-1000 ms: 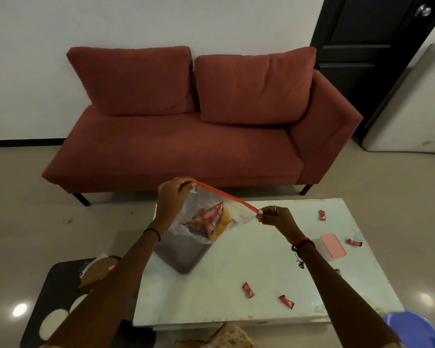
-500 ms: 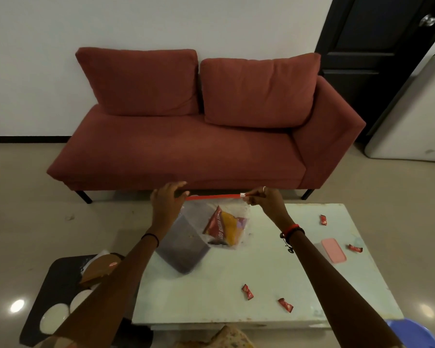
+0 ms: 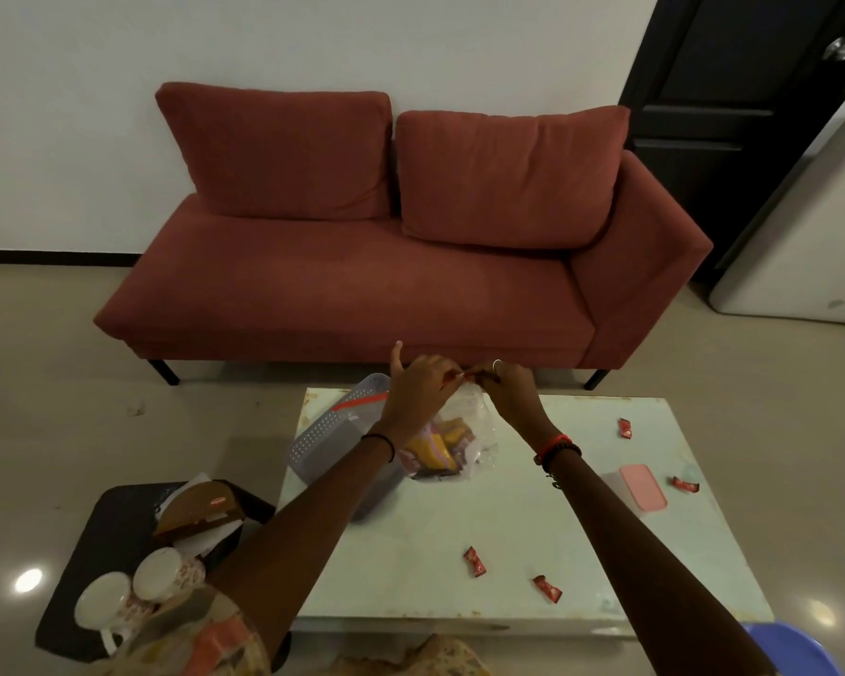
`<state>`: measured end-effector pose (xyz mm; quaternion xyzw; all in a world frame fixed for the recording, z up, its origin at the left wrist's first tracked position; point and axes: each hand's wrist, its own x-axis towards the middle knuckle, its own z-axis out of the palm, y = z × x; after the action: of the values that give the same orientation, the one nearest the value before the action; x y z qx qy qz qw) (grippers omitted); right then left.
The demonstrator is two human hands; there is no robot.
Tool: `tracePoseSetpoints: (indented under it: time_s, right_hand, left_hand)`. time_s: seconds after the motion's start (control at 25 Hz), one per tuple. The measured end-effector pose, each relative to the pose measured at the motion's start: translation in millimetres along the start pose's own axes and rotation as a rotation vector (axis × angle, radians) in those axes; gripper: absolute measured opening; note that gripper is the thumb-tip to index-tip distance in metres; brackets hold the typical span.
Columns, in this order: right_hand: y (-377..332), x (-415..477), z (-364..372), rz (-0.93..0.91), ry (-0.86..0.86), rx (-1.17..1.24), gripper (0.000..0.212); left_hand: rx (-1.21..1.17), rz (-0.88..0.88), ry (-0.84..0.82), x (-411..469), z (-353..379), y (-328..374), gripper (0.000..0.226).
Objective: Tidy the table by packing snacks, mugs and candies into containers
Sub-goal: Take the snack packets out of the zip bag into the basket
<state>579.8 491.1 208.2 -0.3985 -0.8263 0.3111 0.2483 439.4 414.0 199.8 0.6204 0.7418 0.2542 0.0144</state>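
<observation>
A clear zip bag [image 3: 464, 431] with a red zip strip holds orange and red snack packets and hangs over the far left of the pale table [image 3: 411, 568]. My left hand [image 3: 423, 387] and my right hand [image 3: 506, 390] meet at the bag's top, both pinching the red strip. A grey perforated basket [image 3: 328, 431] sits under and behind the bag. Several red wrapped candies lie loose: one [image 3: 474, 561], another [image 3: 547, 588], one at the far right [image 3: 625, 428]. Two white mugs [image 3: 133, 592] stand on a dark stool at lower left.
A pink-lidded container [image 3: 642, 486] sits on the table's right, with a candy [image 3: 685, 485] beside it. The dark stool [image 3: 98, 553] also carries a brown snack pack [image 3: 201, 509]. A red sofa [image 3: 386, 265] is behind the table; a blue stool [image 3: 796, 646] is at lower right.
My hands have come together along the red strip, from wide apart to touching. The bag has dropped lower and crumpled, and the view has shifted to show the stool with mugs.
</observation>
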Motion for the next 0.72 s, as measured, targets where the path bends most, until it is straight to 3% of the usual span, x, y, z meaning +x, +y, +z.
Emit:
tracePoseSetpoints:
  time_s: [0.12,0.24,0.48,0.72]
  right_hand:
    - [1.3,-1.5,3.1,-0.006,0.035,-0.004,0.019]
    - [-2.8,-1.8,8.7,0.087,0.070,0.122,0.032]
    - [-12.6,-0.3,24.1,0.221,0.204,0.340,0.022]
    - [-16.5,19.4,12.1,0.246,0.335,0.389,0.016]
  left_hand:
    - [0.034,0.001,0.024,0.0,-2.1,2.9,0.019]
    - [0.034,-0.023,0.024,-1.5,-5.2,6.2,0.018]
    - [0.020,-0.083,-0.004,-8.7,-9.9,2.9,0.020]
    - [-0.005,-0.150,0.040,-27.4,-10.0,-11.5,0.020]
